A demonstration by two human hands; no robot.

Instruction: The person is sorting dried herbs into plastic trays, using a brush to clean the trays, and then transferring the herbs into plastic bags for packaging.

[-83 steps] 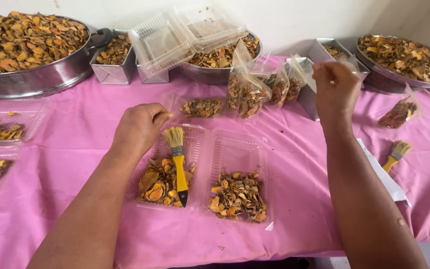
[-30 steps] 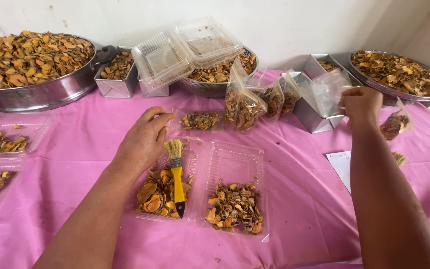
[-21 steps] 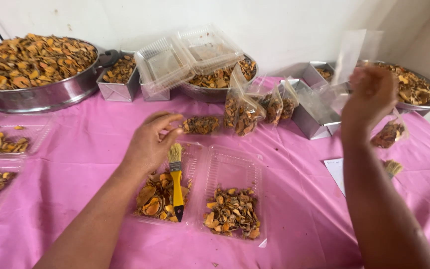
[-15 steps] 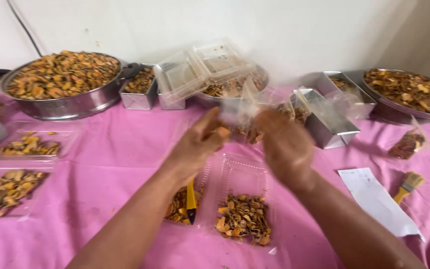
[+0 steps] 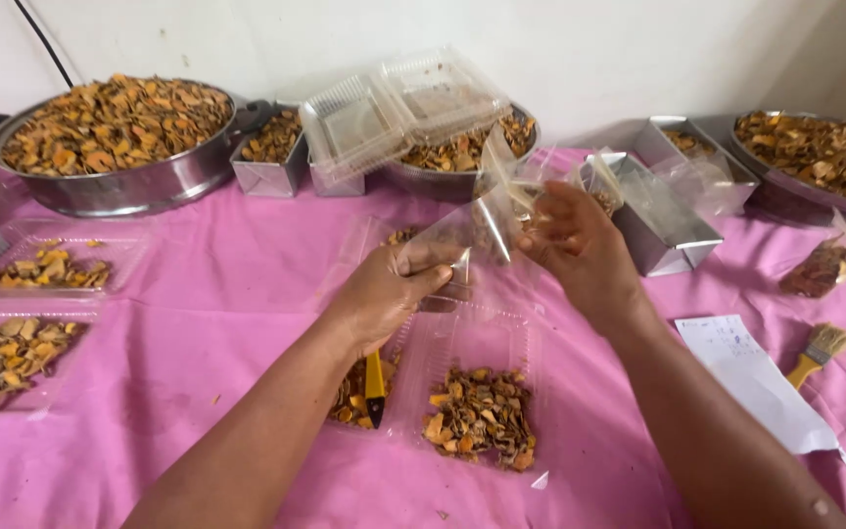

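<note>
Both my hands hold one empty clear plastic bag (image 5: 477, 220) above the pink table. My left hand (image 5: 389, 292) pinches its lower edge. My right hand (image 5: 580, 250) grips its right side, fingers at the opening. Below them lies an open clear hinged tray (image 5: 462, 338) with dried orange-brown slices (image 5: 477, 416) in its right half. The left half also holds slices and a yellow-handled brush (image 5: 375, 377), mostly hidden under my left forearm.
Big metal pans of dried slices (image 5: 115, 137) (image 5: 820, 157) stand at the back, with small metal tins (image 5: 668, 216), stacked clear trays (image 5: 394, 113) and filled bags. Two filled trays (image 5: 12, 343) lie left. A paper sheet (image 5: 751, 377) and second brush (image 5: 815, 353) lie right.
My right hand took a clear bag from the tin at the right and brought it to the middle. My left hand left the tray and grasped the bag too.
</note>
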